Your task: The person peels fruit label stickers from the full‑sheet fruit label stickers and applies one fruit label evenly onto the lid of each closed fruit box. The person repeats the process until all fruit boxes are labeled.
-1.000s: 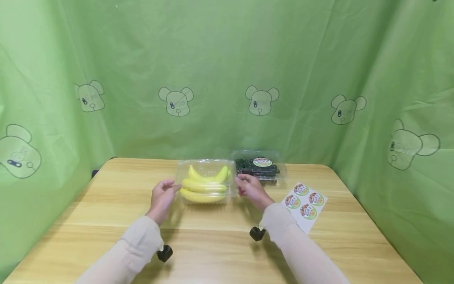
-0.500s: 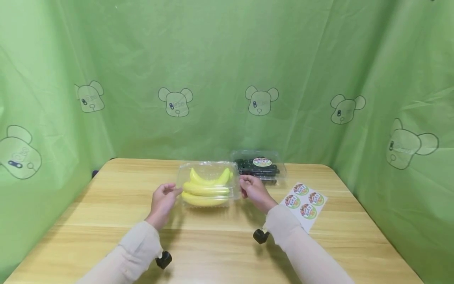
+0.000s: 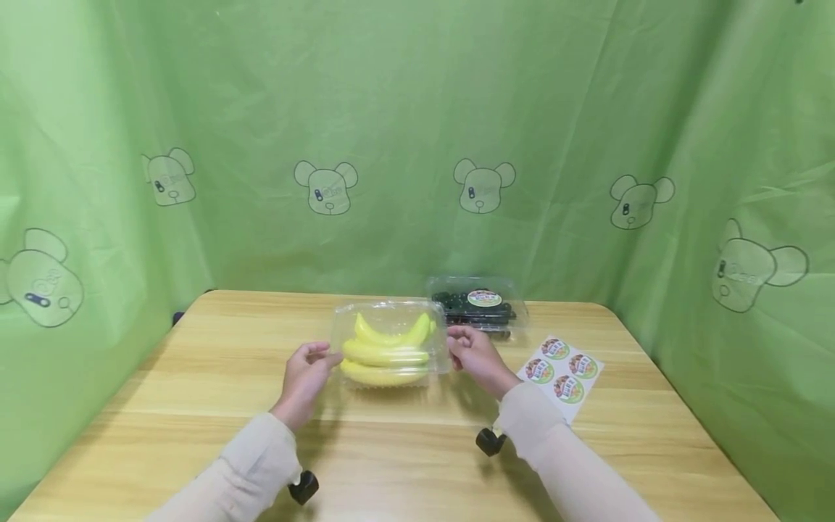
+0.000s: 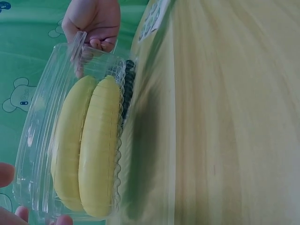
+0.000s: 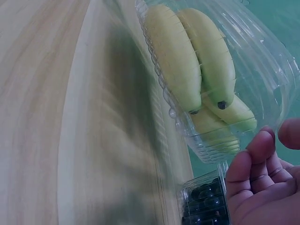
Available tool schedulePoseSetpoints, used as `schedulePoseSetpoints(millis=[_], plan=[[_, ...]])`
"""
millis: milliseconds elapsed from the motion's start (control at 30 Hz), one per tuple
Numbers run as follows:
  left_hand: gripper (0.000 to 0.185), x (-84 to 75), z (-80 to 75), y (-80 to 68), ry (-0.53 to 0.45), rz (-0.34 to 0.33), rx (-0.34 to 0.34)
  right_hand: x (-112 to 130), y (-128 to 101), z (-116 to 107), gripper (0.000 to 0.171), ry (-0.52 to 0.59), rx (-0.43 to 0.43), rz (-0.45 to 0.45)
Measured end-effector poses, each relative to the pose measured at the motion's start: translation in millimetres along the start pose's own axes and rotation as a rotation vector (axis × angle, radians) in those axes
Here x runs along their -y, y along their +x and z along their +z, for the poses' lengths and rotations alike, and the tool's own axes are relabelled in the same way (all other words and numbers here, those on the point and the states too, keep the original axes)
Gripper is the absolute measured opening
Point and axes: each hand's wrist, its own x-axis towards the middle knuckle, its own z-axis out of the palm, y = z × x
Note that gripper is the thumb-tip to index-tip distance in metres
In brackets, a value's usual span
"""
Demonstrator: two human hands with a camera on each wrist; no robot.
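A clear plastic clamshell box [image 3: 391, 310] with several yellow bananas [image 3: 385, 355] inside is held between both hands. My left hand [image 3: 305, 383] grips its left end at the rim, thumb toward the lid side; its fingertips [image 4: 63, 219] show at the lower left in the left wrist view. On the other end my right hand [image 3: 481, 360] pinches the rim, fingers [image 5: 260, 145] curled at the edge. In both wrist views a shadow lies on the wooden table under the box, which is raised off it and tilted.
Behind the right hand stands a second clear box [image 3: 518, 308] of dark round fruit, with a round label [image 3: 484, 298] on top. A sheet of round stickers [image 3: 562, 371] lies right of it on the table [image 3: 391, 464]. Green curtains [image 3: 404, 109] surround the table.
The box of bananas has shifted a little toward me and to the right, with both hands still gripping its ends. The dark fruit box and sticker sheet stay put.
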Motion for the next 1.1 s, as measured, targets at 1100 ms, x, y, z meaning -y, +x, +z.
schedulePoseSetpoints(millis=[1100], plan=[[0.048,0.1,13.5,-13.3,0.027,-0.004,0.055,-9.1,-28.0,-22.9,0.04,-0.104,-0.003,0.024]])
